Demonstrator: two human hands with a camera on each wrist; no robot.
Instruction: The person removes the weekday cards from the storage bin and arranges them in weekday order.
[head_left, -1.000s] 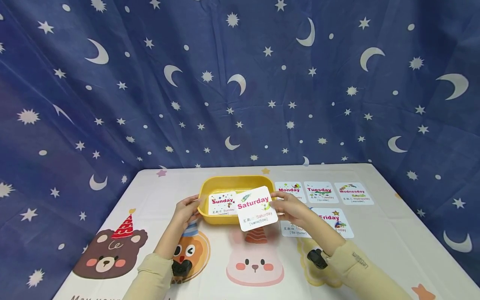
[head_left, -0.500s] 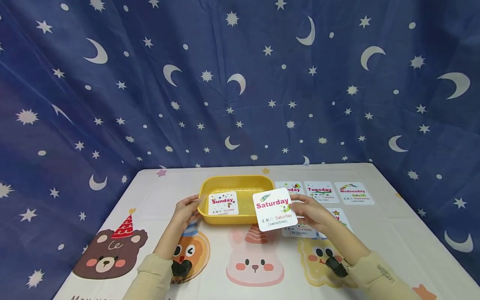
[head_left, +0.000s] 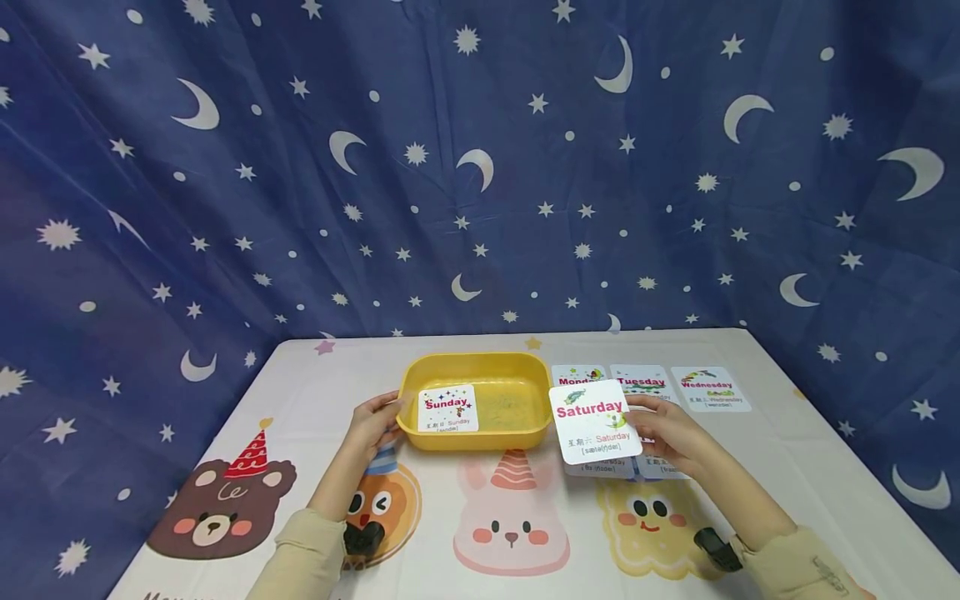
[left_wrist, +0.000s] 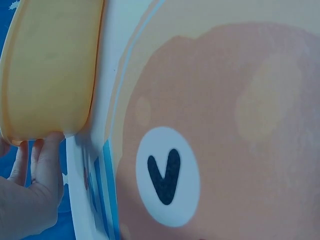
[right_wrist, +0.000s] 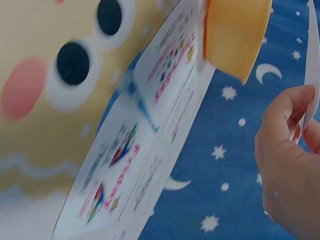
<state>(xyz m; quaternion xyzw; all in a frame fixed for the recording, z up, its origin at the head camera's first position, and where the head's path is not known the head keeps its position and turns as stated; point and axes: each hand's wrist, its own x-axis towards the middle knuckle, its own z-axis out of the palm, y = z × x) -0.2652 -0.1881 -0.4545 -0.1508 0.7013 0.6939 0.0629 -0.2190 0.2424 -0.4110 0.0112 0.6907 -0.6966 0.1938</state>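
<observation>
My left hand [head_left: 373, 427] grips the left end of a yellow plastic tray [head_left: 483, 442]; the left wrist view shows its fingers against the tray's end. Inside the tray, at its left, lies a white "Sunday" card [head_left: 447, 408]. My right hand [head_left: 670, 432] pinches the right edge of a "Saturday" card [head_left: 594, 425], tilted above the table right of the tray. In the right wrist view that hand [right_wrist: 290, 155] holds the card nearly edge-on. Beneath and behind it, the "Thursday" card [head_left: 600, 468] and "Friday" card [head_left: 663, 470] are partly hidden.
Behind the held card lie a "Monday" card [head_left: 579, 372], a "Tuesday" card [head_left: 637, 372] and a "Wednesday" card [head_left: 708, 389] in a row. The white tablecloth [head_left: 810, 500] has printed animal faces. A blue star-patterned curtain [head_left: 420, 242] stands behind the table.
My right hand has carried the "Saturday" card rightward, from over the tray's right end to above the lower row of cards. My left hand and the tray stay put.
</observation>
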